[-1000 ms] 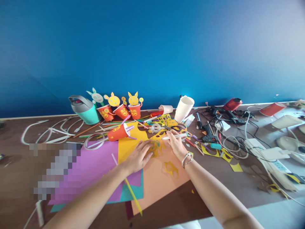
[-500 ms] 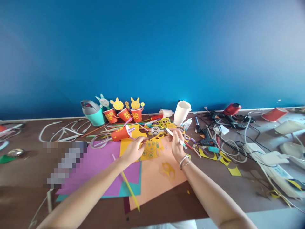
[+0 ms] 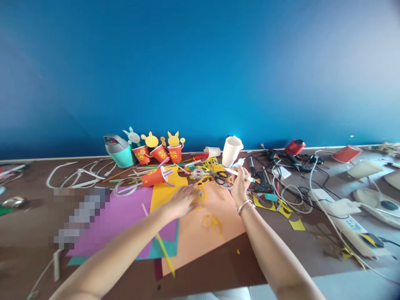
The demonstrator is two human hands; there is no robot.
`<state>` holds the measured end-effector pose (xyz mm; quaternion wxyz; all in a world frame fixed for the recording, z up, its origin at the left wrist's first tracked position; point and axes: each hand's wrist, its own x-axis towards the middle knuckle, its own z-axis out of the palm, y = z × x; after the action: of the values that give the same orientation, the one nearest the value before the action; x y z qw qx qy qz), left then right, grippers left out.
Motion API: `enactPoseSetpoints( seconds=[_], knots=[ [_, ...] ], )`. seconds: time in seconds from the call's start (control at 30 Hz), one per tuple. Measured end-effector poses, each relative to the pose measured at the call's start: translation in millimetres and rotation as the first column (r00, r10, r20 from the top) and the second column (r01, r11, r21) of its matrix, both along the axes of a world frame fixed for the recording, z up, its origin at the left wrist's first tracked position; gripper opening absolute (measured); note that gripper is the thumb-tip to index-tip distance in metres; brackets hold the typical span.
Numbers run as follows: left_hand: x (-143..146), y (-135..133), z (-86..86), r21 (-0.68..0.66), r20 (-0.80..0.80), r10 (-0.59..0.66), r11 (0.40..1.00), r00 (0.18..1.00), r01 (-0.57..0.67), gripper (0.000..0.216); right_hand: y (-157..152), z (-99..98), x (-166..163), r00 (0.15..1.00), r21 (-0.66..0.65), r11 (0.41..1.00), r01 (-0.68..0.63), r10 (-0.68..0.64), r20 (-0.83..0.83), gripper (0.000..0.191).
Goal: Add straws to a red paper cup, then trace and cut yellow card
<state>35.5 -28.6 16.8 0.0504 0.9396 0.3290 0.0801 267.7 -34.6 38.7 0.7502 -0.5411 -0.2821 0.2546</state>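
Observation:
My left hand (image 3: 181, 201) lies flat with fingers stretched out on a yellow paper cut-out (image 3: 200, 195) that rests on the orange sheet (image 3: 203, 237). My right hand (image 3: 240, 183) is raised a little above the table and closed round a white marker pen (image 3: 239, 174), which points to the right. A silver bracelet sits on that wrist. Black-handled scissors (image 3: 222, 178) lie just left of the right hand. A second yellow cut-out (image 3: 212, 221) lies on the orange sheet nearer to me.
Purple (image 3: 121, 221), yellow and teal paper sheets overlap at the left. Red paper cups with bunny faces (image 3: 159, 150), a teal jug (image 3: 117, 149) and a white cup (image 3: 231, 151) stand by the blue wall. Straws, cables, a glue gun (image 3: 261, 179) and a power strip (image 3: 346, 216) clutter the right.
My left hand let the yellow cut-out down and now presses flat on it. My right hand moved right and away, turning the pen to point right.

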Motion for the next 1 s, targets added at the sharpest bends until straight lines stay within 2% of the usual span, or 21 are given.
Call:
enactPoseSetpoints(
  seconds=[0.17, 0.27, 0.37, 0.47, 0.6, 0.73, 0.83, 1.0],
  knots=[
    [-25.9, -13.6, 2.5, -0.036, -0.005, -0.011, 0.999, 1.0, 0.011, 0.043, -4.5, -6.3, -10.8, 0.991, -0.042, 0.994, -0.104, 0.108, 0.084, 0.03],
    [-35.0, -18.6, 4.7, -0.062, 0.043, 0.034, 0.998, 0.998, -0.031, 0.039, -7.2, -7.9, -18.3, 0.961, -0.064, 0.979, -0.193, 0.202, 0.187, 0.023],
    [-36.7, -19.7, 2.5, -0.069, 0.085, 0.086, 0.994, 0.993, -0.081, 0.038, -8.5, -10.9, -25.6, 0.881, -0.094, 0.931, -0.353, 0.365, 0.301, 0.02],
    [-34.0, -16.6, 3.0, -0.089, 0.118, 0.086, 0.993, 0.989, -0.076, 0.03, -9.2, -14.9, -31.6, 0.836, -0.158, 0.884, -0.441, 0.468, 0.287, 0.028],
    [-30.7, -7.5, 10.9, -0.117, 0.186, 0.083, 0.991, 0.979, -0.062, 0.02, -8.3, -19.8, -32.9, 0.917, -0.106, 0.945, -0.309, 0.326, 0.229, 0.04],
    [-31.3, 3.2, 14.9, -0.076, 0.185, 0.157, 0.986, 0.97, -0.146, 0.026, -3.9, -25.5, -28.1, 0.953, -0.031, 0.981, -0.19, 0.192, 0.236, 0.039],
    [-30.6, 12.2, 12.6, -0.022, 0.145, 0.189, 0.982, 0.971, -0.187, 0.029, -0.2, -30.1, -26.0, 0.955, -0.002, 0.988, -0.152, 0.148, 0.257, 0.033],
    [-13.7, 38.2, 15.1, 0.068, 0.212, 0.282, 0.951, 0.936, -0.302, 0.031, 1.2, -33.3, -27.4, 0.933, 0.04, 0.983, -0.178, 0.155, 0.325, 0.031]
  ],
)
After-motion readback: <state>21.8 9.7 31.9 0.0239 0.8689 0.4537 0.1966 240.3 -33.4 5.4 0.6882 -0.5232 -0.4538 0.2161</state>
